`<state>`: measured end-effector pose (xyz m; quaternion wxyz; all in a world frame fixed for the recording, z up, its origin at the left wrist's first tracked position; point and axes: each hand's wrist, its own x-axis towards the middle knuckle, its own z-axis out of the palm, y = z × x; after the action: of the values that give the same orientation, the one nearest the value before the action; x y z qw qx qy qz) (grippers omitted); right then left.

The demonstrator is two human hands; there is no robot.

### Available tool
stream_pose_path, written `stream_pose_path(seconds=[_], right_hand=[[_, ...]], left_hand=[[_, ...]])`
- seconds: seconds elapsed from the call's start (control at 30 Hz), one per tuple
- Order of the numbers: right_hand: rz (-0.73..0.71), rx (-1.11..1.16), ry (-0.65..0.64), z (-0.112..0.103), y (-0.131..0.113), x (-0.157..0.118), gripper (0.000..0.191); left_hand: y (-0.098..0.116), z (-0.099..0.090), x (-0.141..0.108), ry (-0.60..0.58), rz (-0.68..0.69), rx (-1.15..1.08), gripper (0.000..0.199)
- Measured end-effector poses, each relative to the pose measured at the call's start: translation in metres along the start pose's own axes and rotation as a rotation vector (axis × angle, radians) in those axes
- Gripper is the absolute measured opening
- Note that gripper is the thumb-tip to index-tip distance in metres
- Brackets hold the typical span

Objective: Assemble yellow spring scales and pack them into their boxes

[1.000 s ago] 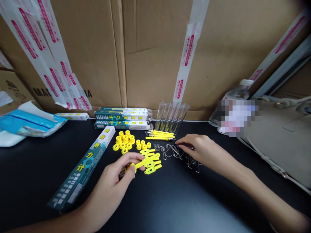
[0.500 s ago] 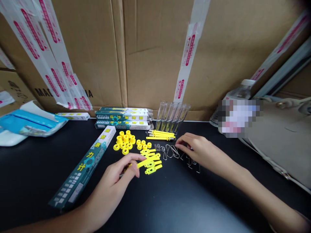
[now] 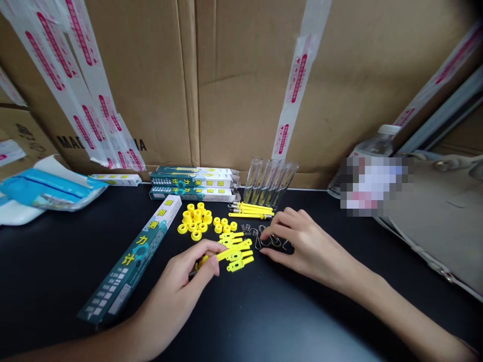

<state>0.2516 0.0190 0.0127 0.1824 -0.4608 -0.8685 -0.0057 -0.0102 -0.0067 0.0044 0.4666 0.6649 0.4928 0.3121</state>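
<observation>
My left hand point(image 3: 184, 279) is closed around a slim yellow plastic rod point(image 3: 238, 247), which points up and to the right; its lower end is hidden by my fingers. Beneath the rod's tip lie several flat yellow plastic pieces with slots point(image 3: 240, 264). My right hand point(image 3: 305, 244) hovers low over bent wire hooks point(image 3: 258, 241), thumb and index finger apart on either side of the leftmost ones. I see nothing held between them. Small coil springs point(image 3: 247, 229) lie just left of the hooks. Behind them rest yellow rods with metal ends point(image 3: 251, 211).
Yellow flanged caps point(image 3: 196, 217) and small yellow rings point(image 3: 224, 222) are grouped left of centre. Clear tubes point(image 3: 260, 183) stand at the back beside stacked printed boxes point(image 3: 192, 192). A long box point(image 3: 141, 251) lies left; a bottle point(image 3: 385, 141) and bag point(image 3: 445, 216) stand right.
My right hand has shifted left across the hooks, and its thumb and index finger have spread apart. My left hand keeps the yellow rod almost in place. The view has shifted slightly.
</observation>
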Motion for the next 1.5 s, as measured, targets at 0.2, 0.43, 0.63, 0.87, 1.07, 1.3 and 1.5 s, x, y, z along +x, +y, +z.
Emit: stream_pose_path(seconds=[0.2, 0.43, 0.63, 0.87, 1.07, 1.3, 1.5], right_hand=[[-0.137, -0.069, 0.064, 0.0065, -0.0036, -0.0003, 0.007], [-0.275, -0.208, 0.098, 0.0068, -0.0058, 0.0013, 0.021], [-0.280, -0.239, 0.126, 0.0060, -0.0068, 0.0013, 0.021], [-0.198, -0.139, 0.106, 0.0077, -0.0039, 0.0024, 0.010], [-0.236, -0.229, 0.103, 0.0085, -0.0035, 0.0038, 0.019], [-0.250, -0.283, 0.117, 0.0092, 0.0000, 0.0038, 0.024], [-0.214, -0.229, 0.116, 0.0066, -0.0004, 0.0012, 0.015]], left_hand=[[-0.0004, -0.0006, 0.0006, -0.016, 0.010, 0.011, 0.026], [0.0000, -0.0006, 0.0004, -0.025, 0.017, 0.007, 0.026], [-0.0001, -0.0004, 0.0003, -0.008, 0.020, -0.003, 0.026], [0.0007, -0.0004, 0.0011, -0.011, 0.013, 0.009, 0.026], [-0.0012, -0.0007, -0.0002, -0.011, 0.010, -0.001, 0.027], [-0.0008, -0.0005, -0.0008, -0.004, 0.016, 0.002, 0.027], [-0.0005, 0.0001, 0.0013, -0.001, 0.008, -0.010, 0.025]])
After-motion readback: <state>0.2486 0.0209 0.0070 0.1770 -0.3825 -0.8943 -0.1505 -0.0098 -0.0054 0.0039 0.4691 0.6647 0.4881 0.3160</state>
